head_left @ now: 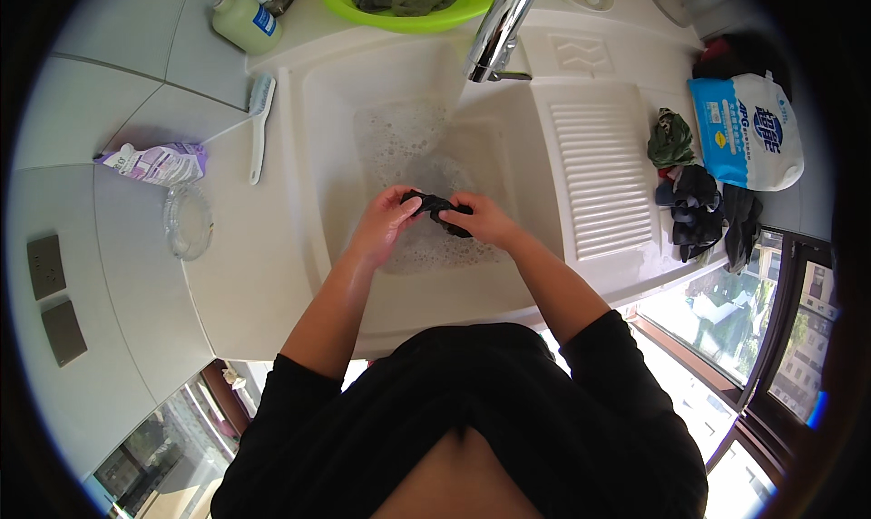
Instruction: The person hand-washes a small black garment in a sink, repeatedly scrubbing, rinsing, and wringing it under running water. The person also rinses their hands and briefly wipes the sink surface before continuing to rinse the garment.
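A wet black cloth item [435,204], bunched and twisted, is stretched between my two hands over the white sink basin [537,172]. My left hand [386,221] pinches its left end between thumb and fingers. At the other end, my right hand [482,218] grips the cloth with the thumb on top. Below them lies soapy water [401,138] with foam and bubbles. What kind of garment the cloth is, I cannot tell. A chrome faucet [500,32] reaches over the basin's far side.
Right of the basin is a ribbed washboard [602,179], with dark bunched clothes [694,206] and a detergent bag [748,131] beyond. A lime-green basin [408,21] holds grey cloth. On the left are a scrub brush [260,128], a glass dish [187,223], a purple-white pouch [160,164] and a pale-green bottle [245,23].
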Available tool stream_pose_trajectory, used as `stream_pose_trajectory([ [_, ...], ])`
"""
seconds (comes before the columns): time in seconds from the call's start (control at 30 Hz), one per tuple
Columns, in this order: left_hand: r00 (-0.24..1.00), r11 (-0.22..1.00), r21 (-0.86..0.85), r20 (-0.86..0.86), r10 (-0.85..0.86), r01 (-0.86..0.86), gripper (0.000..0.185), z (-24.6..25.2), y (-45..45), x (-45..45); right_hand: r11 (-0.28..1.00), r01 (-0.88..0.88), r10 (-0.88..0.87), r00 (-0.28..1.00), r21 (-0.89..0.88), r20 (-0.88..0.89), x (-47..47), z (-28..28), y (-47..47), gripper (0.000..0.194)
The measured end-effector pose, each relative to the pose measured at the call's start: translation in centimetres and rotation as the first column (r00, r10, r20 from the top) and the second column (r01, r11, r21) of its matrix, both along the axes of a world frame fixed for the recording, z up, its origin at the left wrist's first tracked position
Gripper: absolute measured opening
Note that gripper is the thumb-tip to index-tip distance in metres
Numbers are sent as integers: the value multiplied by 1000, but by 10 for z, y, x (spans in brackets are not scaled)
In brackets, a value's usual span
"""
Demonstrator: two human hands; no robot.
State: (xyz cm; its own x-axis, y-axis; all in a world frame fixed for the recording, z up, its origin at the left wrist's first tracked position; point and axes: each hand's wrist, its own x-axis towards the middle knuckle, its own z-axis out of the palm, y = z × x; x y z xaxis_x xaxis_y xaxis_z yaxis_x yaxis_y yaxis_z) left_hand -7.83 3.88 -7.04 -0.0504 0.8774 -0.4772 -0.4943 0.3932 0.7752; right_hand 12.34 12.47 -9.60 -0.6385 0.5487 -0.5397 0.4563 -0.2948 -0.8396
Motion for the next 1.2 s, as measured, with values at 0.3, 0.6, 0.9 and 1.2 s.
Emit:
stream_pose_trajectory([
  [0.3, 1000, 990, -142, 25, -14, 17, 18, 20, -8, 5, 968, 3, 14, 998, 250, -68, 8, 35, -16, 22],
  [0.6, 995, 987, -133, -63, 82, -90, 21, 38, -13, 26, 982, 183, -178, 980, 45, -91, -1, 50, -22, 17],
  [0.9, 905, 973, -220, -396, -156, 72, 22, 32, -5, 15, 975, 156, -175, 978, -160, -114, 0, 52, -22, 14],
  [1.2, 945, 971, 77, -259, -202, 228, 32, 30, -1, 14, 824, 230, -444, 829, -517, -339, -19, 83, 9, 17],
])
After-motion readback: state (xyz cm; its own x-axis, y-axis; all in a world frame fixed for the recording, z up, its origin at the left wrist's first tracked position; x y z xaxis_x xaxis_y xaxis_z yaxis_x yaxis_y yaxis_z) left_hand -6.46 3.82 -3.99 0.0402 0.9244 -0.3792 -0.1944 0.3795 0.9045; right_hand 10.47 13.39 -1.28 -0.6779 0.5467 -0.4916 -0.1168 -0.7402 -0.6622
